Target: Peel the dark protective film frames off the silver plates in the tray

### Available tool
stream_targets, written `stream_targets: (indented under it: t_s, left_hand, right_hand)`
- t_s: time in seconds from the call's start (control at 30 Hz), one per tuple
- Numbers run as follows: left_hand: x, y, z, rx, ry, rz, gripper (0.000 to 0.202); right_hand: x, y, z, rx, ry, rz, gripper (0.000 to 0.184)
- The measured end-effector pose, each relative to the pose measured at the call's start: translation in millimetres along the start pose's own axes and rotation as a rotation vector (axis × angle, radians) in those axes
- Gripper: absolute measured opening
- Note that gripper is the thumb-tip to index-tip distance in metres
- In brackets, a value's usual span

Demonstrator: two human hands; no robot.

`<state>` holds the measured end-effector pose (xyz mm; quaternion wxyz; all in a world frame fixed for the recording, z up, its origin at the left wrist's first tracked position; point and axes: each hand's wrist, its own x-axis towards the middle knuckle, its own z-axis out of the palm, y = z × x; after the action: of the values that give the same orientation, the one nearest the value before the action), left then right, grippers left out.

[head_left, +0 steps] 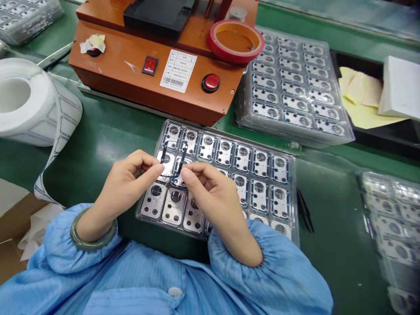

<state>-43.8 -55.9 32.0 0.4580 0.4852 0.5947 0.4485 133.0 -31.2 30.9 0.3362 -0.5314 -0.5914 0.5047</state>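
A thin dark rectangular frame, like an adhesive gasket [184, 152], is pinched at its near end between both hands. My left hand [129, 183] grips its left corner with thumb and forefinger. Thumb and forefinger of my right hand [215, 192] close on the right corner. Beneath the frame lies a clear plastic tray [292, 175] with rows of silvery metal plates, each with a round window and small holes. One metal plate [155, 200] in the near left row shows a ribbed face; plates farther back have blue-black edging. My right hand hides part of the tray.
An orange machine [144, 87] with red buttons stands behind the tray, a red tape roll [216, 48] on it. Stacked trays [295, 83] sit at back right. Black tweezers [305, 211] lie right of the tray. At left is a roll of white backing strip [42, 122].
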Motion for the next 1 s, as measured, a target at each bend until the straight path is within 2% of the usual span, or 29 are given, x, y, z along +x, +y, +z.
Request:
stream_targets:
  t_s: [0.17,0.3,0.57,0.7,1.0]
  left_hand:
    - [7.5,-6.0,1.4,-0.026,-0.046,-0.062,0.013]
    - [8.9,-8.1,1.4,0.003,-0.039,-0.072,0.014]
    - [12.0,-15.3,-1.0,0.297,0.026,0.139,0.009]
    - [11.6,-17.7,-2.7,0.429,0.038,0.172,0.009]
    - [10.9,-24.2,-6.5,0.514,-0.013,0.228,0.005]
  right_hand:
    - [8.8,7.1,1.7,0.118,-0.046,0.088,0.018]
    - [9.1,5.1,1.7,0.143,-0.066,0.111,0.016]
    - [8.3,9.6,7.5,0.090,-0.049,0.104,0.012]
    - [7.9,15.0,10.5,-0.013,-0.084,0.091,0.013]
    - [6.6,11.6,16.5,-0.184,-0.111,0.034,0.012]
